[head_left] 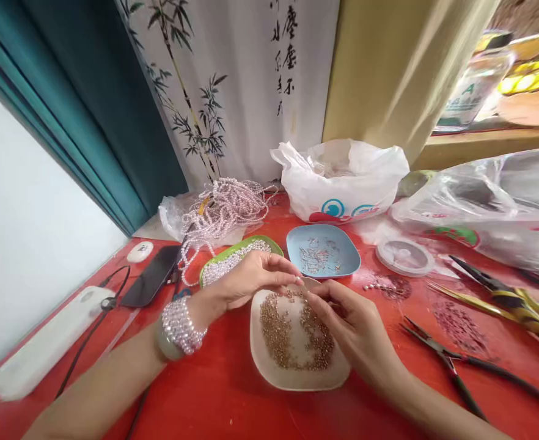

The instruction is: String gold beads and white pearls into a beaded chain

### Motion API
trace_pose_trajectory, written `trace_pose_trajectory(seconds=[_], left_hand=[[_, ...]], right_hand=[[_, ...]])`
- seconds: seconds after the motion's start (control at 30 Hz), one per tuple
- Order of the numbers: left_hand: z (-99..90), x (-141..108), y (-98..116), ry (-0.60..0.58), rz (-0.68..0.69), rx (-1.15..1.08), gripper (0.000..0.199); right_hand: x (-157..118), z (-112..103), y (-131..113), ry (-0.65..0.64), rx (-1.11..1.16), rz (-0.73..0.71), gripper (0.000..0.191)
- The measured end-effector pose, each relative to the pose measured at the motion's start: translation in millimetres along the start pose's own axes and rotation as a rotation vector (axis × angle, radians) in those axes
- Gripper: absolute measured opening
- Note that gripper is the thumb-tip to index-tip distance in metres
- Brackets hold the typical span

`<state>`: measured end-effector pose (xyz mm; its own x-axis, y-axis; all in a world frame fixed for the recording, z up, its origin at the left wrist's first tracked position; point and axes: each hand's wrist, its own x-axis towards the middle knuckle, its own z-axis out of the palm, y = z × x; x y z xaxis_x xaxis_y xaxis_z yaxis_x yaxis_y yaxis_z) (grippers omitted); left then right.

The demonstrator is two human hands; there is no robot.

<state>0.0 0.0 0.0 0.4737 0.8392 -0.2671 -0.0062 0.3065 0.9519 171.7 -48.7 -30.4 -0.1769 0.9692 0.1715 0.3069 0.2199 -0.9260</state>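
My left hand (263, 275) is closed in a pinch, with a small pearl bead (298, 280) at its fingertips. Close by on the right, my right hand (349, 318) also pinches, but what its fingertips hold is too small to make out. Both hands are over the far edge of a cream dish (276, 380) of gold beads (276, 330). Partly behind my left hand lies a green dish (276, 243) of white pearl beads (255, 247). A blue dish (348, 260) with small metal pins (315, 256) sits beyond my right hand. Strands of pearls wrap my left wrist.
Bead strands (228, 211) are heaped at the back, beside a white plastic bag (343, 183). Pliers (448, 354), tweezers (471, 299) and a round lidded box (404, 255) lie right. A phone (153, 275), cable and white power strip (49, 342) occupy the left.
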Motion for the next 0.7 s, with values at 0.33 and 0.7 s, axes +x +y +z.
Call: trace_pose_trajectory(seconds=[0.33, 0.7], left_hand=[[-0.2, 4.1, -7.4, 0.019, 0.015, -0.130, 0.015], [0.4, 4.5, -9.9, 0.017, 0.011, -0.156, 0.017]], right_hand=[[-0.2, 0.0, -2.8, 0.001, -0.003, -0.012, 0.021], [0.1, -0.3, -2.8, -0.006, -0.003, -0.028, 0.022]])
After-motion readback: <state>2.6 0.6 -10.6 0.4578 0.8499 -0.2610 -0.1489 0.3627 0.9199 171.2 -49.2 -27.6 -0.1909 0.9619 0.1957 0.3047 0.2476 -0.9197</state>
